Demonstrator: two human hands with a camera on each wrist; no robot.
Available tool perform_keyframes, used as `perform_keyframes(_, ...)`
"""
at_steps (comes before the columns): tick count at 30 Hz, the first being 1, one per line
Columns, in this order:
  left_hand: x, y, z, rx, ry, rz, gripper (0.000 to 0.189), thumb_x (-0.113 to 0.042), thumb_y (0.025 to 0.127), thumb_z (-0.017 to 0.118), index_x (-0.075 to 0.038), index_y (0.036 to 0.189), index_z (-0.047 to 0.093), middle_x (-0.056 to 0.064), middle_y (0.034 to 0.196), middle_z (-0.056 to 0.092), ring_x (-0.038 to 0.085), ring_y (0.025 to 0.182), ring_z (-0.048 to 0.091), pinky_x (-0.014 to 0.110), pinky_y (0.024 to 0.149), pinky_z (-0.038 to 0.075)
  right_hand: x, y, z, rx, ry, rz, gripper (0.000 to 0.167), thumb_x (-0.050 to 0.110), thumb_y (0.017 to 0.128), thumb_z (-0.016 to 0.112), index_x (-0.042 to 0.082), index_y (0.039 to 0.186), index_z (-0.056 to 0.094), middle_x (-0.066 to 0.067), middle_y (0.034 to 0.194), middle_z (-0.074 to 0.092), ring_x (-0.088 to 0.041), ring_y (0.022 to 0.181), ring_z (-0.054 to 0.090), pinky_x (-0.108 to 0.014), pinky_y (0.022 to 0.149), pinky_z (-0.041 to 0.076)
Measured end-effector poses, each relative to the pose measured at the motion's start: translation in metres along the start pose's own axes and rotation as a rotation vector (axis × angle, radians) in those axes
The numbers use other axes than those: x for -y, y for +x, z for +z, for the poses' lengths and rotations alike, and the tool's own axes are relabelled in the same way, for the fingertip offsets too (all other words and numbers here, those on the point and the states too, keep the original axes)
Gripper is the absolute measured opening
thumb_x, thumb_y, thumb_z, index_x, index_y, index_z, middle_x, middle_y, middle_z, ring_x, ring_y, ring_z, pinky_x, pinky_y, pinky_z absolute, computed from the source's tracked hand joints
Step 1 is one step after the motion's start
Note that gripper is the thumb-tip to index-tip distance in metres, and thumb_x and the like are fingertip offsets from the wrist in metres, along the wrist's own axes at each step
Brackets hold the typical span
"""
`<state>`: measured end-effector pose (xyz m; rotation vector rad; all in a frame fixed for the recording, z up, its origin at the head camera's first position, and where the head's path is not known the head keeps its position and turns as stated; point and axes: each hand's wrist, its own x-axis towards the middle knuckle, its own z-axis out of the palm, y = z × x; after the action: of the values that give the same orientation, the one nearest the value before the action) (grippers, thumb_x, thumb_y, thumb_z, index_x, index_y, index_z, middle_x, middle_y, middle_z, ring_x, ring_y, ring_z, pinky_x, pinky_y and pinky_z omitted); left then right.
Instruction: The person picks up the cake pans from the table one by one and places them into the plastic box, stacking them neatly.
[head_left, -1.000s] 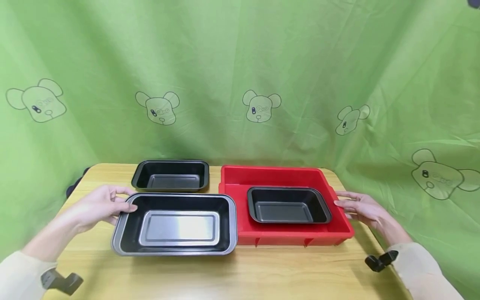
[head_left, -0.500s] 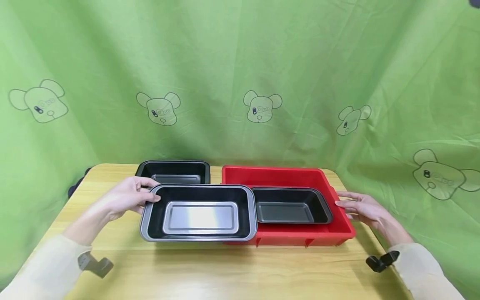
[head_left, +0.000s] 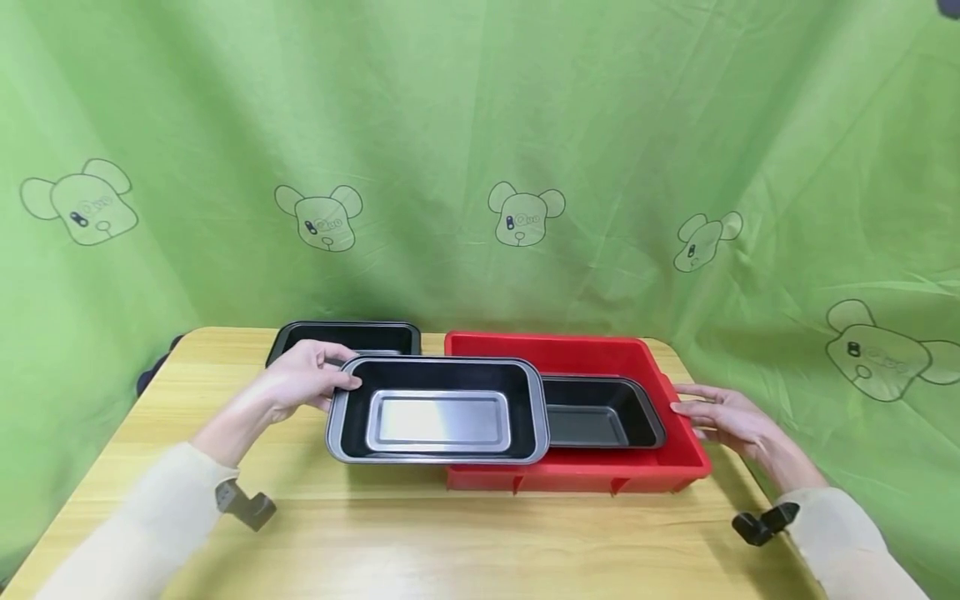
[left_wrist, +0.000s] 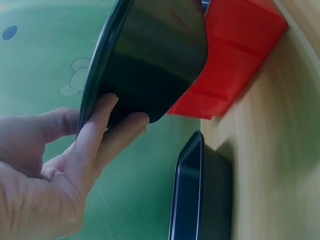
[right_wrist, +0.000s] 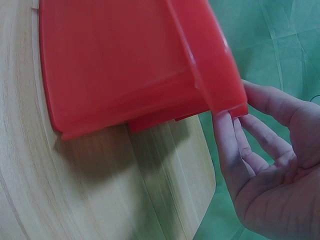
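My left hand (head_left: 309, 381) holds a dark metal loaf pan (head_left: 438, 421) by its left rim, thumb inside and fingers against the outer wall, as the left wrist view shows. The pan is raised, tilted toward the camera, and overlaps the left part of a red plastic bin (head_left: 577, 480). Inside the bin sits a second, smaller-looking loaf pan (head_left: 600, 425), its left end hidden behind the held one. At the bin's right end, my right hand (head_left: 726, 418) pinches the rim; in the right wrist view its thumb and fingers (right_wrist: 227, 150) meet the red lip.
A third loaf pan (head_left: 352, 336) stands at the back left of the wooden table (head_left: 480, 542), partly covered by my left hand and the raised pan. Behind the table hangs a green curtain (head_left: 420, 275) printed with bear heads.
My left hand has carried the loaf pan to the right and back, from beside the red bin to over its left part. The right hand and the bin stay in place.
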<state>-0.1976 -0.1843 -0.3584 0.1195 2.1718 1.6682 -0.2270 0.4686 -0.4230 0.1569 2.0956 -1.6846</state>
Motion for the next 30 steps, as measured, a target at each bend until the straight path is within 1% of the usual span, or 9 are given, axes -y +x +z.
perform_keyframes(5,-0.003,0.009,0.011,0.001,-0.007,-0.001,0.046,0.0,0.094,0.069,0.011,0.137,0.058,-0.005,0.077,0.073,0.006,0.064,0.068,0.021,0.056,0.063,0.0,0.001,0.0,0.003,0.004,-0.001,0.025,0.017,0.106,0.062,0.038,0.118,0.07,0.009,0.106,0.082,-0.012,0.095,0.079,-0.029,0.085,0.068)
perform_keyframes(11,-0.007,0.023,0.024,0.016,-0.041,0.015,0.045,0.002,0.094,0.068,0.011,0.137,0.058,-0.001,0.083,0.075,0.009,0.069,0.073,0.025,0.063,0.067,-0.002,0.001,-0.001,0.005,0.001,-0.01,0.027,0.016,0.107,0.06,0.038,0.119,0.069,0.009,0.105,0.082,-0.012,0.094,0.08,-0.028,0.084,0.068)
perform_keyframes(15,-0.009,0.032,0.033,0.007,-0.039,0.019,0.044,0.002,0.093,0.068,0.01,0.136,0.06,0.0,0.085,0.074,0.009,0.069,0.072,0.024,0.063,0.067,-0.002,0.002,-0.002,0.004,0.002,-0.015,0.027,0.015,0.107,0.06,0.037,0.12,0.069,0.009,0.105,0.082,-0.012,0.094,0.08,-0.028,0.084,0.068)
perform_keyframes(20,-0.013,0.043,0.044,0.0,-0.048,0.014,0.044,0.003,0.093,0.068,0.007,0.137,0.062,0.0,0.086,0.072,0.009,0.067,0.069,0.022,0.059,0.065,-0.003,0.002,-0.001,0.001,-0.003,-0.017,0.026,0.016,0.107,0.06,0.036,0.122,0.069,0.009,0.106,0.082,-0.012,0.094,0.08,-0.028,0.084,0.068)
perform_keyframes(23,-0.016,0.05,0.051,-0.005,-0.047,0.011,0.045,0.003,0.093,0.069,0.006,0.137,0.063,0.0,0.085,0.071,0.008,0.064,0.067,0.019,0.054,0.061,-0.003,0.002,-0.001,0.002,-0.003,-0.017,0.026,0.016,0.107,0.06,0.036,0.122,0.069,0.009,0.106,0.082,-0.011,0.095,0.08,-0.028,0.085,0.068)
perform_keyframes(28,-0.021,0.061,0.063,-0.005,-0.039,0.02,0.042,0.003,0.092,0.07,0.006,0.134,0.064,0.001,0.082,0.068,0.006,0.057,0.061,0.017,0.047,0.056,-0.003,0.002,-0.002,0.008,0.009,-0.011,0.027,0.015,0.107,0.061,0.037,0.119,0.069,0.01,0.106,0.082,-0.011,0.095,0.079,-0.028,0.084,0.068)
perform_keyframes(30,-0.023,0.066,0.068,-0.002,-0.04,0.023,0.042,0.004,0.092,0.071,0.007,0.133,0.064,0.001,0.082,0.068,0.006,0.056,0.062,0.017,0.047,0.056,-0.003,0.003,-0.002,0.007,0.012,-0.008,0.027,0.016,0.106,0.061,0.038,0.118,0.069,0.01,0.106,0.082,-0.01,0.095,0.08,-0.028,0.084,0.068)
